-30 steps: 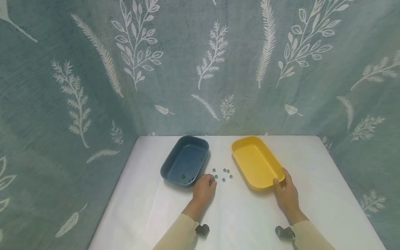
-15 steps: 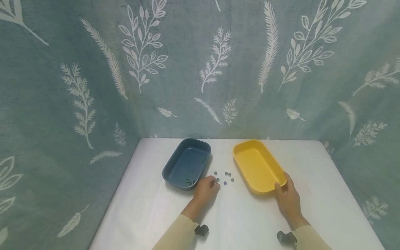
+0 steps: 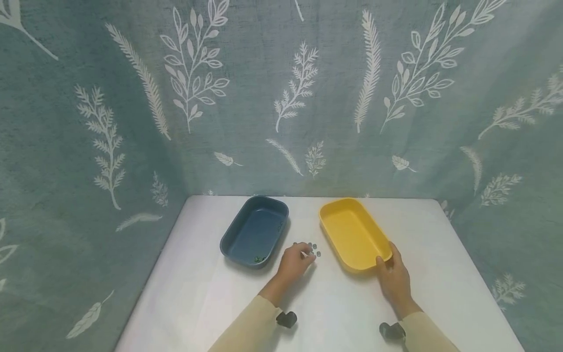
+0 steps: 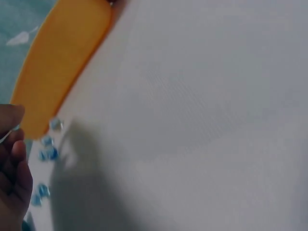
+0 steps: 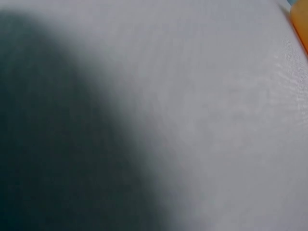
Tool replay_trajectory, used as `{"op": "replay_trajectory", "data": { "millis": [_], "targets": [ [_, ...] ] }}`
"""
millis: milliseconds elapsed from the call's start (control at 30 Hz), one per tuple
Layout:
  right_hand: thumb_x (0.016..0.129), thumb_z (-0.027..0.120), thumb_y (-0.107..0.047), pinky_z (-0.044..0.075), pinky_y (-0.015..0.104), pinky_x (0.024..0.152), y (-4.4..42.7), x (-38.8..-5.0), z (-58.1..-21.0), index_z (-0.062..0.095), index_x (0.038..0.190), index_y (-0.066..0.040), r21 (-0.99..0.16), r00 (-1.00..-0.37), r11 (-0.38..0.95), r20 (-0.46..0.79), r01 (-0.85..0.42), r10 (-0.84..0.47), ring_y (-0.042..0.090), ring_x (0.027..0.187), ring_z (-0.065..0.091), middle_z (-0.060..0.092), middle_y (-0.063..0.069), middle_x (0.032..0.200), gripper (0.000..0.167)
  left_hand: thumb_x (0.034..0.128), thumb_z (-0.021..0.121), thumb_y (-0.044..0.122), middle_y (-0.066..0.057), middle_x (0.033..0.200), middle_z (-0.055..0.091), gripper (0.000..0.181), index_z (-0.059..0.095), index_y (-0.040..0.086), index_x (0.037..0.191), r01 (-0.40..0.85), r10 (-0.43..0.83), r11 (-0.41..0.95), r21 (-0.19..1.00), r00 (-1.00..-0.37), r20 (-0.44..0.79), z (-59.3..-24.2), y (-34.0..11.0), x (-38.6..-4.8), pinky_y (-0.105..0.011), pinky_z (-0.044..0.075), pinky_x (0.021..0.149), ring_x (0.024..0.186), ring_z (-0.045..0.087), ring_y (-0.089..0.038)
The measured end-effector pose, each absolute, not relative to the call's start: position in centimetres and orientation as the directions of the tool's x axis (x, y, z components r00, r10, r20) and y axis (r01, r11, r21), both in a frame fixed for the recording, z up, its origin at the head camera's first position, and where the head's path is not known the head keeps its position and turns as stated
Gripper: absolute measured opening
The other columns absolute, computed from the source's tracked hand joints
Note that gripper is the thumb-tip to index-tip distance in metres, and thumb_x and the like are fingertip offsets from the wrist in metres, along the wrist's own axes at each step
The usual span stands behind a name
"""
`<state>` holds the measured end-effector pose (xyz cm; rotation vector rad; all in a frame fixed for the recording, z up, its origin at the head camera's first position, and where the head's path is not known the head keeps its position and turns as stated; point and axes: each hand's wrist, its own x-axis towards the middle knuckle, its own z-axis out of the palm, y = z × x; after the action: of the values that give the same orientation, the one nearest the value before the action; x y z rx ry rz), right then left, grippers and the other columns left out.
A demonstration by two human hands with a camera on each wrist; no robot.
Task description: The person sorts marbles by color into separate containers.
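My left hand (image 3: 295, 263) is lifted a little over the white table, right of the blue tray (image 3: 229, 255). In the left wrist view, its thumb and finger pinch a small glass bead (image 4: 17, 128), of which a pale edge shows. Several more bluish glass beads (image 4: 49, 154) lie on the table beside that hand, partly hidden by it in the head view. My right hand (image 3: 394, 277) grips the near right corner of the yellow tray (image 3: 354, 234), thumb at the rim. In the right wrist view only an edge of the yellow tray (image 5: 301, 21) appears.
A few green glass beads (image 3: 257, 259) sit in the near end of the blue tray, and others lie along its right wall. Both trays stand on the white table (image 3: 343, 313). A leaf-patterned cloth (image 3: 246, 98) hangs behind the table and at its sides.
My left hand has moved right, away from the blue tray and over the loose beads, and now pinches one. My right hand keeps its hold on the yellow tray. The head view has shifted slightly.
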<state>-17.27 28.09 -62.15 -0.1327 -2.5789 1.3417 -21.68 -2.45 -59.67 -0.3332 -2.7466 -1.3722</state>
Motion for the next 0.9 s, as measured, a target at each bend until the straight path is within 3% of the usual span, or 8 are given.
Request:
{"op": "replay_trajectory", "data": {
  "millis": [100,167,333,433,533,600,700,900],
  "targets": [
    [0.101,0.05,-0.039,0.026,0.065,0.106,27.9,-17.4,-62.4,0.018,0.156,-0.017,-0.813,-0.967,0.582,0.169,-0.027,0.191,0.046,0.136,0.032,0.034,0.021,0.152,0.067,0.0887,0.071,0.023,0.008,0.092,0.067,0.016,0.07,0.014,0.101,0.238,0.195,0.589,0.773,-0.969,0.149,-59.3,-1.7,-22.1,-0.045,0.043,0.1,0.064,0.053,-0.002],
    [0.101,0.05,-0.039,0.026,0.066,0.106,28.0,-17.5,-62.5,0.018,0.156,-0.018,-0.811,-0.966,0.585,0.172,-0.027,0.193,0.046,0.135,0.033,0.034,0.021,0.151,0.067,0.0892,0.071,0.024,0.01,0.091,0.066,0.017,0.07,0.014,0.103,0.248,0.207,0.601,0.76,-0.967,0.152,-58.9,-1.1,-22.4,-0.045,0.043,0.1,0.065,0.054,-0.002],
    [0.101,0.05,-0.039,0.026,0.066,0.106,28.1,-17.4,-62.4,0.019,0.156,-0.018,-0.814,-0.965,0.58,0.177,-0.033,0.194,0.046,0.135,0.032,0.034,0.021,0.151,0.066,0.0887,0.073,0.026,0.009,0.094,0.067,0.016,0.071,0.016,0.101,0.259,0.218,0.61,0.749,-0.963,0.155,-57.8,-0.1,-23.0,-0.03,0.053,0.07,0.077,0.058,-0.005],
    [0.102,0.05,-0.038,0.025,0.065,0.106,28.1,-17.4,-62.3,0.02,0.156,-0.017,-0.813,-0.964,0.582,0.182,-0.038,0.192,0.046,0.136,0.032,0.035,0.021,0.151,0.066,0.0892,0.072,0.028,0.01,0.093,0.068,0.016,0.071,0.017,0.1,0.27,0.227,0.619,0.737,-0.96,0.162,-57.4,0.4,-23.3,-0.043,0.052,0.082,0.078,0.058,-0.005],
    [0.101,0.051,-0.038,0.026,0.065,0.106,28.1,-17.4,-62.4,0.02,0.156,-0.017,-0.808,-0.964,0.589,0.18,-0.03,0.198,0.046,0.135,0.033,0.035,0.021,0.151,0.066,0.0894,0.072,0.029,0.011,0.09,0.067,0.014,0.071,0.017,0.096,0.298,0.251,0.613,0.732,-0.952,0.178,-57.2,1.0,-23.7,-0.048,0.052,0.08,0.073,0.056,-0.004],
    [0.101,0.05,-0.039,0.026,0.066,0.106,28.0,-17.3,-62.5,0.02,0.156,-0.018,-0.804,-0.963,0.594,0.175,-0.022,0.202,0.046,0.135,0.033,0.035,0.02,0.151,0.066,0.0902,0.071,0.029,0.01,0.091,0.067,0.014,0.071,0.016,0.095,0.31,0.266,0.605,0.734,-0.947,0.18,-57.1,1.4,-23.9,-0.04,0.053,0.077,0.071,0.055,-0.003],
    [0.101,0.05,-0.04,0.025,0.066,0.106,28.0,-17.4,-62.5,0.02,0.156,-0.019,-0.805,-0.964,0.593,0.173,-0.019,0.203,0.046,0.135,0.033,0.035,0.02,0.152,0.066,0.091,0.07,0.029,0.01,0.095,0.067,0.015,0.071,0.016,0.098,0.305,0.281,0.586,0.751,-0.946,0.165,-56.8,1.9,-24.1,-0.023,0.05,0.064,0.073,0.055,-0.003],
    [0.101,0.05,-0.04,0.025,0.067,0.105,28.1,-17.4,-62.4,0.019,0.156,-0.019,-0.806,-0.966,0.591,0.171,-0.024,0.193,0.046,0.135,0.032,0.035,0.021,0.151,0.066,0.0909,0.07,0.03,0.013,0.094,0.065,0.018,0.071,0.018,0.104,0.267,0.281,0.576,0.773,-0.952,0.12,-56.2,2.6,-24.3,-0.022,0.046,0.063,0.077,0.054,-0.005]
  ]
}}
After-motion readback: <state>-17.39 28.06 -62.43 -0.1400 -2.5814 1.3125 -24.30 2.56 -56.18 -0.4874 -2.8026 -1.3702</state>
